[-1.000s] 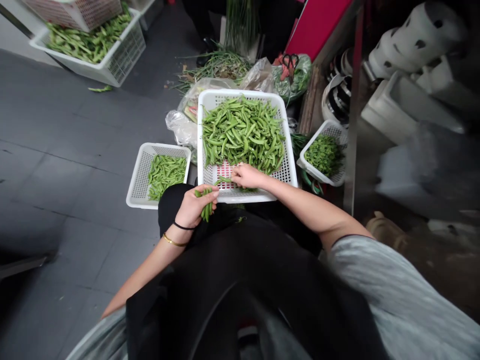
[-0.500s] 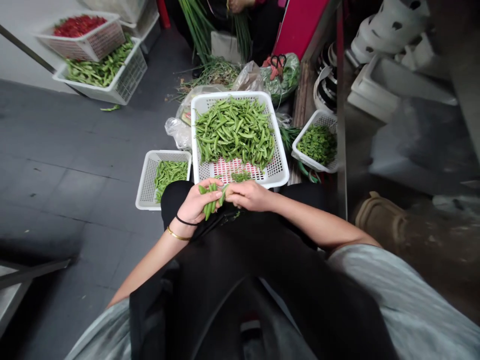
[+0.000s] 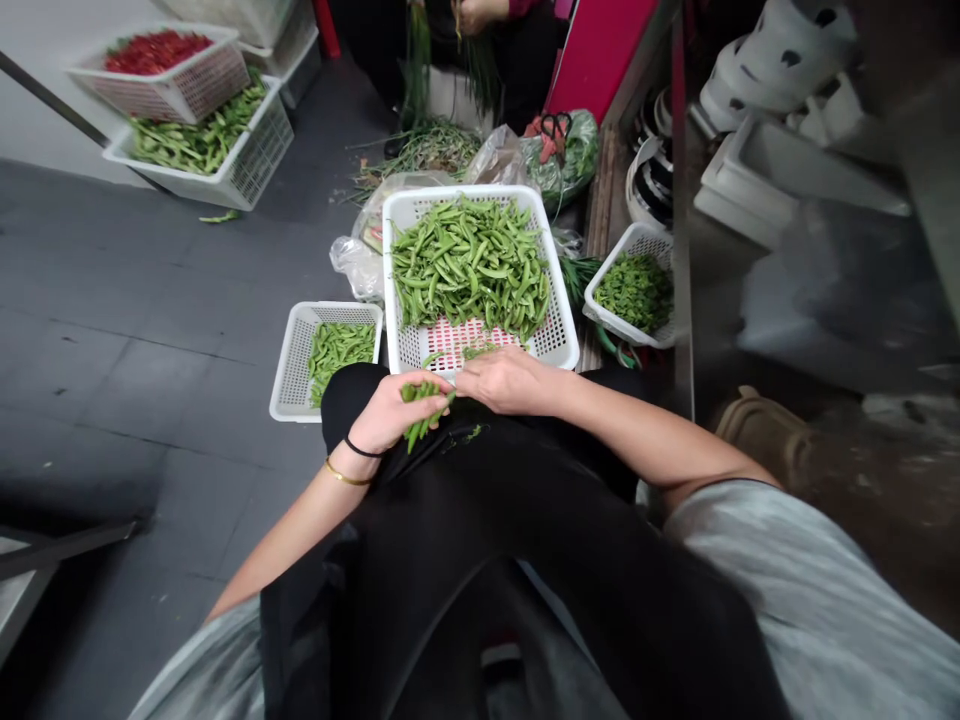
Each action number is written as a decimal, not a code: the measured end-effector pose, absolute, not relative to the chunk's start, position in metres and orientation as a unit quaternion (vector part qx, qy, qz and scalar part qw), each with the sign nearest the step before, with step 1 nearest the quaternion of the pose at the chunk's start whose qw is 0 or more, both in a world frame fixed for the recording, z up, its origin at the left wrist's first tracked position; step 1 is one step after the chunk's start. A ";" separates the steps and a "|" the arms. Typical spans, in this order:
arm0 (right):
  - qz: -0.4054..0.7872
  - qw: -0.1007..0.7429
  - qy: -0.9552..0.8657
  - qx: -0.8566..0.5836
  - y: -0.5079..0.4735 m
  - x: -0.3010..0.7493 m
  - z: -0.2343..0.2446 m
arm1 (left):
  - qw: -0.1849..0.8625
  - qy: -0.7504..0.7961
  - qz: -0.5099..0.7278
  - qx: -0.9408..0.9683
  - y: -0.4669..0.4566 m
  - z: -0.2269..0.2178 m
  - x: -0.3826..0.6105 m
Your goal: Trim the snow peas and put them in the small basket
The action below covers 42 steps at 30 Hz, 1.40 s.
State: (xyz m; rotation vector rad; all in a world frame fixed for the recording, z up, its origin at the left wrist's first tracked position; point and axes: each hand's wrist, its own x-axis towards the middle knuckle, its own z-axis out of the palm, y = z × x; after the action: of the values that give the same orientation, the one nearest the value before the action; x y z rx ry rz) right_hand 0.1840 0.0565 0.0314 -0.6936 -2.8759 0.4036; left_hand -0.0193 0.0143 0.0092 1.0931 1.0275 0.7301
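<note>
Over my lap, my left hand is closed around a bunch of green pea pods. My right hand sits just to the right of it, fingers curled and pinching at the end of a pod at the bunch. In front of my knees stands a large white basket heaped with green pea pods. A smaller white basket on the left holds a thin layer of pods.
A small white basket of green trimmings stands at the right by a metal shelf. Plastic bags and scissors lie beyond the big basket. Another person handles long green stalks at the top. Baskets of pods and red chillies sit far left.
My right hand came back from the large basket to my left hand with a pod. The camera tilted, bringing the far baskets and the other person into view.
</note>
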 end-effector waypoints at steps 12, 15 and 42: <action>0.537 0.225 -0.727 -0.364 0.084 0.196 0.002 | 0.509 0.489 0.626 0.332 0.021 0.006 -0.040; 0.362 -0.003 -0.842 -0.399 0.118 0.205 -0.016 | 0.586 0.475 0.615 0.228 0.035 -0.002 -0.056; 0.487 0.229 -0.778 -0.324 0.070 0.175 0.005 | 0.715 0.477 0.396 0.324 0.025 0.005 -0.013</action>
State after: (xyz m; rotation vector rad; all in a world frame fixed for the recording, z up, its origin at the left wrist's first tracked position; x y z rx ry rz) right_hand 0.1751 0.0700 0.0053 -0.8918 -2.1414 1.3392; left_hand -0.0128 0.0253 0.0048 0.7181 1.0573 0.8761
